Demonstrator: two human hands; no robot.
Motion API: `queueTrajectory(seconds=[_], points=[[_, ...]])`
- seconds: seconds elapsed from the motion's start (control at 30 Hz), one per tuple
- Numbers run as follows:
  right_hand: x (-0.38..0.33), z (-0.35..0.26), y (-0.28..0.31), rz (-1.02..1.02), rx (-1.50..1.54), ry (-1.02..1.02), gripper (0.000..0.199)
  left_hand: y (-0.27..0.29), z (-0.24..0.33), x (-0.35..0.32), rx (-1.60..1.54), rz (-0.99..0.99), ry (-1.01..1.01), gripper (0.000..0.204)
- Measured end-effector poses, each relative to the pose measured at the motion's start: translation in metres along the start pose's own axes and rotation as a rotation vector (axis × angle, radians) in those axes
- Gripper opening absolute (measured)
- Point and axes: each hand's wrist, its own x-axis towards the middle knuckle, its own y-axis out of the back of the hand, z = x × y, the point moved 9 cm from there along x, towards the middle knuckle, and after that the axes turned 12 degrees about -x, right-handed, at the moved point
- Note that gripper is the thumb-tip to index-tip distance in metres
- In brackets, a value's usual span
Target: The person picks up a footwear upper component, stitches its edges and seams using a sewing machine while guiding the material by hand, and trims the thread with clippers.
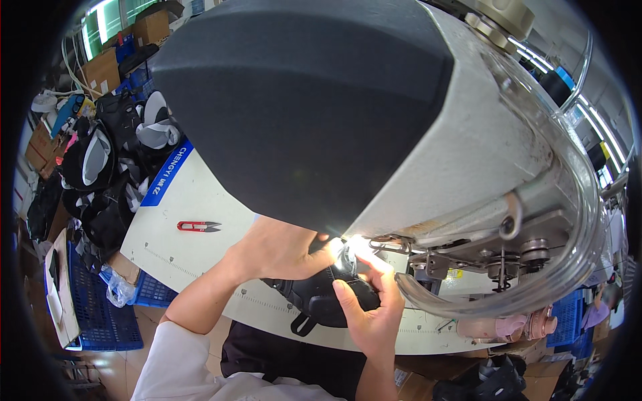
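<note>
A black piece that looks like a shoe upper (321, 295) lies on the white sewing machine table, with a black pull loop at its near edge. My left hand (284, 252) comes over it from the left, its thumb and fingers closed on the upper's far edge under the machine head. On the right side, my right hand (371, 301) pinches the same piece, forefinger reaching to the lit spot and thumb on the black material. Bright lamp glare washes out the fingertips and the work between them. Part of my left hand is hidden behind the dark machine head (314, 113).
Red-handled thread snips (198, 226) lie on the table (167, 244) to the left. Black and grey uppers (100, 160) are piled beyond its left edge, above blue crates (110, 314). A clear curved guard (468, 309) and a pinkish bottle (508, 327) are on the right.
</note>
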Motion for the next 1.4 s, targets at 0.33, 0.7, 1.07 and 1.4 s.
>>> queueTrajectory(seconds=[0.33,0.7,1.07,1.4], points=[[0.009,0.0,-0.001,-0.022,0.044,-0.003,0.048,0.0,0.006,0.004,0.096,0.01,-0.055,0.014],[0.008,0.003,-0.001,-0.037,0.012,-0.044,0.048,-0.001,0.004,0.006,0.062,0.001,-0.045,0.013],[-0.006,-0.013,-0.013,0.037,0.014,0.025,0.047,0.002,0.002,0.011,0.042,-0.017,-0.133,0.012],[-0.003,0.022,-0.001,-0.032,-0.093,-0.084,0.047,0.011,0.019,-0.009,0.125,0.124,-0.208,0.02]])
